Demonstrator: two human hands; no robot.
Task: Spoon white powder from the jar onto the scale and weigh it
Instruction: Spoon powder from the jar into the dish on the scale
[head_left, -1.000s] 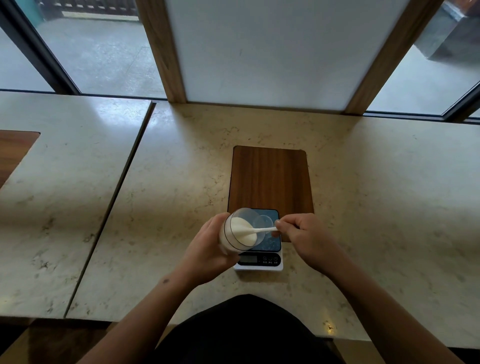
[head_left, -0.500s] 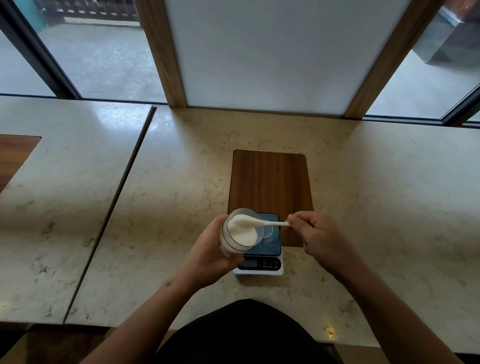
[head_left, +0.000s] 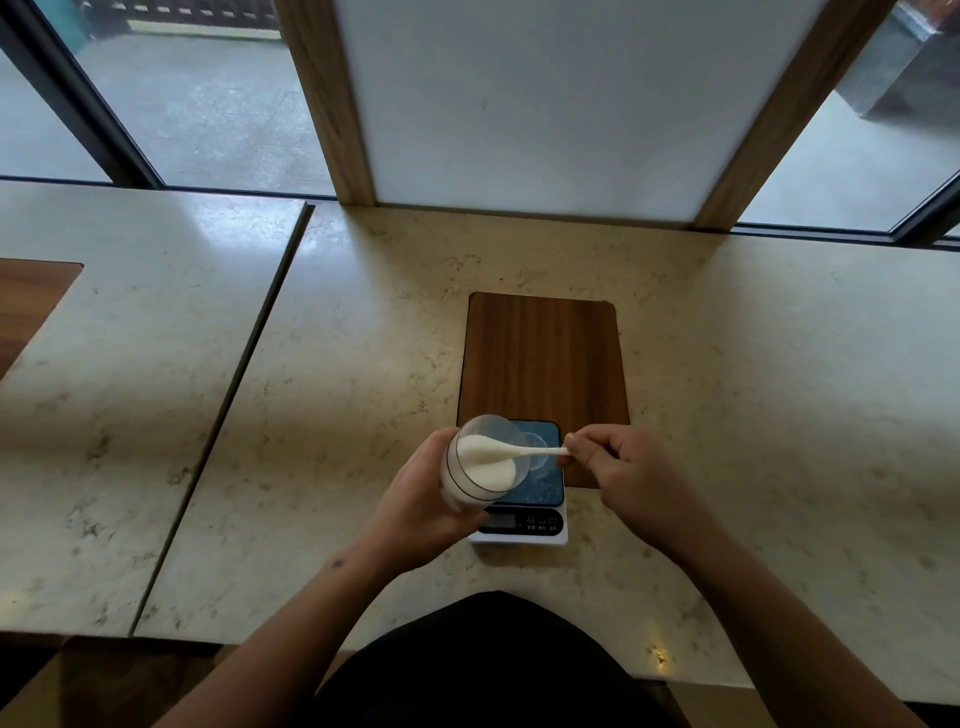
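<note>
My left hand (head_left: 415, 512) grips a clear jar (head_left: 480, 470) of white powder, tilted with its mouth toward the right, held over the left side of a small digital scale (head_left: 535, 512). My right hand (head_left: 628, 467) pinches the handle of a white spoon (head_left: 524, 451). The spoon's bowl sits heaped with powder inside the jar's mouth. A small clear dish (head_left: 537, 447) rests on the scale's dark blue platform, partly behind the spoon. The scale's display is too small to read.
The scale stands on a pale marble counter (head_left: 753, 415), overlapping the near edge of a dark wooden inlay board (head_left: 543, 358). A seam splits the counter at left. Windows and a white panel with wooden posts run along the far edge.
The spoon has lifted out of the powder with a heaped load and my right hand has drawn slightly back to the right. The jar has stayed in my left hand.
</note>
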